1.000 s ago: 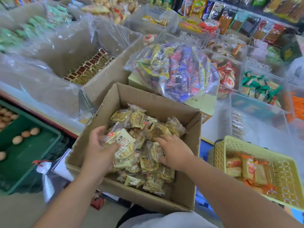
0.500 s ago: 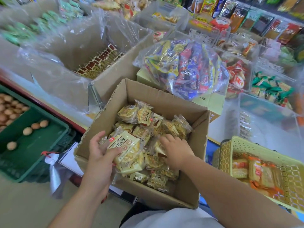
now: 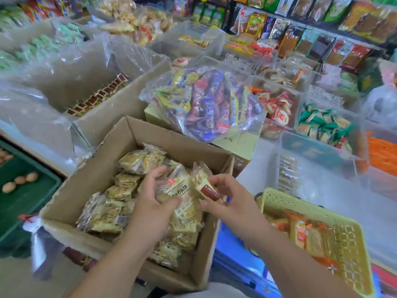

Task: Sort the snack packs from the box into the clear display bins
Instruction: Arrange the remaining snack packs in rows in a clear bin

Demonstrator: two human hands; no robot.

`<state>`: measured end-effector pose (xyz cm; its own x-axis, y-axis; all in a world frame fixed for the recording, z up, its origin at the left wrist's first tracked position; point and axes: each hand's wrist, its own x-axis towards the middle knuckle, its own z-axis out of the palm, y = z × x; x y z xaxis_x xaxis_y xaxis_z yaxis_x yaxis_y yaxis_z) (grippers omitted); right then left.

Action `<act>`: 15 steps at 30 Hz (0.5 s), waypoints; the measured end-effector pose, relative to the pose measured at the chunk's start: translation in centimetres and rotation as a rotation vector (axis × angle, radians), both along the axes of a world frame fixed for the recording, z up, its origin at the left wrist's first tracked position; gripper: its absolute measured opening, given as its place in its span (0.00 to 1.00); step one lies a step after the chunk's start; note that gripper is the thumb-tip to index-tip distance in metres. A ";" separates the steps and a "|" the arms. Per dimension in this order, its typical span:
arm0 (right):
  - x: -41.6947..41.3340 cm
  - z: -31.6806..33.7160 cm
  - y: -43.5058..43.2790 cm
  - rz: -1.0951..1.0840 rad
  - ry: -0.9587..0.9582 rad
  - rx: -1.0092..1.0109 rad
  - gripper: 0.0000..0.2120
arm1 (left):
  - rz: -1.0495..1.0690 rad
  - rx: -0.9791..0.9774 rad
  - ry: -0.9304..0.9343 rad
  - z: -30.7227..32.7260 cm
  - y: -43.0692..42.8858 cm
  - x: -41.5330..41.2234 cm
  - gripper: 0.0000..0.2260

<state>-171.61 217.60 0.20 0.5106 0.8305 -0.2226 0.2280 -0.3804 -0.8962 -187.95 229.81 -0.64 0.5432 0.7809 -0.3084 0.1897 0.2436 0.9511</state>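
An open cardboard box (image 3: 81,190) in front of me holds several yellow snack packs (image 3: 111,214). My left hand (image 3: 152,203) grips a stack of these packs (image 3: 180,190) above the box's right half. My right hand (image 3: 227,196) pinches another pack (image 3: 204,183) with a red mark, pressed against the stack. Clear display bins stand behind and to the right; a near one (image 3: 311,166) holds only a few small packs along its left wall.
A yellow plastic basket (image 3: 352,239) with orange packs sits right of the box. A big clear bag of mixed snacks (image 3: 206,104) lies on a carton behind it. A green crate (image 3: 25,196) with eggs is at the left. Plastic-lined boxes (image 3: 96,76) fill the back left.
Both hands have lifted from the pile and come together over the box. The right hand has picked up a pack and brought it against the stack in the left hand.
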 end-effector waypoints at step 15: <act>17.0 -2.9 -13.4 0.224 -0.313 0.148 0.28 | -0.058 0.048 0.136 1.4 -11.8 17.2 0.29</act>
<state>-154.57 204.23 -2.72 0.3378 0.9401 0.0454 0.5610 -0.1624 -0.8117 -170.79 218.03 0.75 0.5433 0.7653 -0.3451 0.3303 0.1830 0.9260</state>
